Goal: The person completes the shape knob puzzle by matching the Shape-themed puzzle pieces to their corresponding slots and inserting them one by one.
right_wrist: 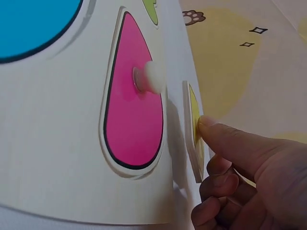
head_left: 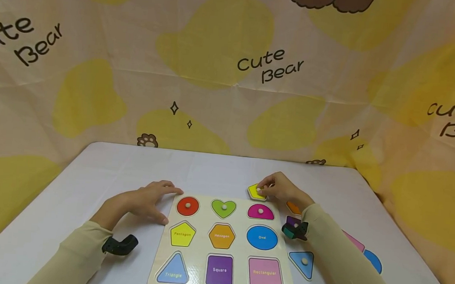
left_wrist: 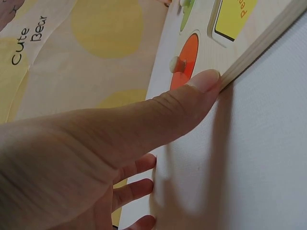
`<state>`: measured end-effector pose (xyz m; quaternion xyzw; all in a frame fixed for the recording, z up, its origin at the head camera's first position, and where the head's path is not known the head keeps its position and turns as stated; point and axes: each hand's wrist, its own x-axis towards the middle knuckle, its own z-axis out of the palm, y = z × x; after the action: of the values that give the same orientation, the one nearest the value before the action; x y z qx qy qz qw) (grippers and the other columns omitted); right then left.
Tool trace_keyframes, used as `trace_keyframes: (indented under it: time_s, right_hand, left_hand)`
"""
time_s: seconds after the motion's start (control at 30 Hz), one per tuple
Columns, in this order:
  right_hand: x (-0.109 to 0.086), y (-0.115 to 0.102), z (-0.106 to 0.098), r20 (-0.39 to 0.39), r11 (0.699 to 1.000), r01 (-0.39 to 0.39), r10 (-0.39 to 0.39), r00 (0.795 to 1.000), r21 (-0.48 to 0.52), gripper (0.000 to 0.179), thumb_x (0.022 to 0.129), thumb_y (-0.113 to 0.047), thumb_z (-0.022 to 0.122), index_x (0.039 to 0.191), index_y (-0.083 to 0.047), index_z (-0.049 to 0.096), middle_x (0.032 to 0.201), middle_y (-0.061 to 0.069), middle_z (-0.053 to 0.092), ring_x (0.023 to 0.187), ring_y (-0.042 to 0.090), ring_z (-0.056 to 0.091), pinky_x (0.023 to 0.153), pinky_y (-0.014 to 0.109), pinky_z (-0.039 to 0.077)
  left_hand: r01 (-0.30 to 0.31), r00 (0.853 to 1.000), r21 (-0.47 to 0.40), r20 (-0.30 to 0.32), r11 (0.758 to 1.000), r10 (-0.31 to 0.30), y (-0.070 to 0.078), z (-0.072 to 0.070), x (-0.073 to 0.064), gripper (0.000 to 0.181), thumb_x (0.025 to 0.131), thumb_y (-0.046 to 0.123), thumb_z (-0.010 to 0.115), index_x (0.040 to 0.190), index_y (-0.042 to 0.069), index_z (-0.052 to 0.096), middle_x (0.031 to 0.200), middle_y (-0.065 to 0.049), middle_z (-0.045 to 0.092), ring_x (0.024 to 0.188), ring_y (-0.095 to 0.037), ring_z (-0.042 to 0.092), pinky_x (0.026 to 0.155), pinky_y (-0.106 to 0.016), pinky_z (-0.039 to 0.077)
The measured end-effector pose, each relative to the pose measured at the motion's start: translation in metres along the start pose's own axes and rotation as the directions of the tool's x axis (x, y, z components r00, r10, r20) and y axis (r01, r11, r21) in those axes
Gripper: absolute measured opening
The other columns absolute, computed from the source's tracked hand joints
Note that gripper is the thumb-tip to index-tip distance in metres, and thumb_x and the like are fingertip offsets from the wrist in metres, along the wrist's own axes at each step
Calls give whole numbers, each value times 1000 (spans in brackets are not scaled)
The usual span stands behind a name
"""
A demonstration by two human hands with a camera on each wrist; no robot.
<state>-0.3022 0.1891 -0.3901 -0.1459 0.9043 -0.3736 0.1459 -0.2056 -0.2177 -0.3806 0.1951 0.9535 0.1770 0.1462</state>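
Between thumb and fingers, my right hand (head_left: 281, 187) pinches the yellow pentagon piece (head_left: 254, 192) by its knob, just beyond the far edge of the wooden shape puzzle board (head_left: 204, 215). The right wrist view catches this yellow piece (right_wrist: 195, 122) tilted up on edge, with the thumb on its face. My left hand (head_left: 146, 200) spreads its fingers at the board's far left corner. In the left wrist view its thumb (left_wrist: 204, 81) touches the board's side edge near the red circle piece (left_wrist: 184, 64). Green heart (head_left: 223, 207) and magenta half-circle (head_left: 260, 211) pieces sit in the top row.
Beside the board's right edge lie a blue triangle piece (head_left: 303, 264), a purple piece (head_left: 292, 221) and an orange piece (head_left: 294, 208). Farther right, a pink piece (head_left: 353, 241) and a blue piece (head_left: 373, 261) show partly behind the right sleeve. A printed cloth (head_left: 216, 71) hangs behind the white table.
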Motion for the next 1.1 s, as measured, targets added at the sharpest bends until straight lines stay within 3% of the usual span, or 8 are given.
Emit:
trace_keyframes:
  time_s: [0.47, 1.1]
  right_hand:
    - [-13, -19, 5, 6, 985, 168, -168, 986, -30, 20, 91, -13, 76, 106, 1, 78, 98, 15, 69, 83, 19, 52, 64, 21, 46]
    - [-24, -46, 28, 87, 956, 293, -293, 952, 16, 16, 90, -9, 75, 103, 0, 78, 90, 12, 69, 73, 15, 51, 58, 17, 46]
  left_hand:
    - [0, 1000, 9, -3, 1000, 0, 3, -1, -1, 85, 71, 42, 90, 145, 24, 54, 154, -20, 43, 142, -48, 37, 106, -78, 35]
    - [0, 1000, 25, -11, 1000, 0, 1, 2, 0, 85, 70, 42, 90, 145, 25, 54, 153, -19, 44, 141, -47, 38, 106, -77, 38]
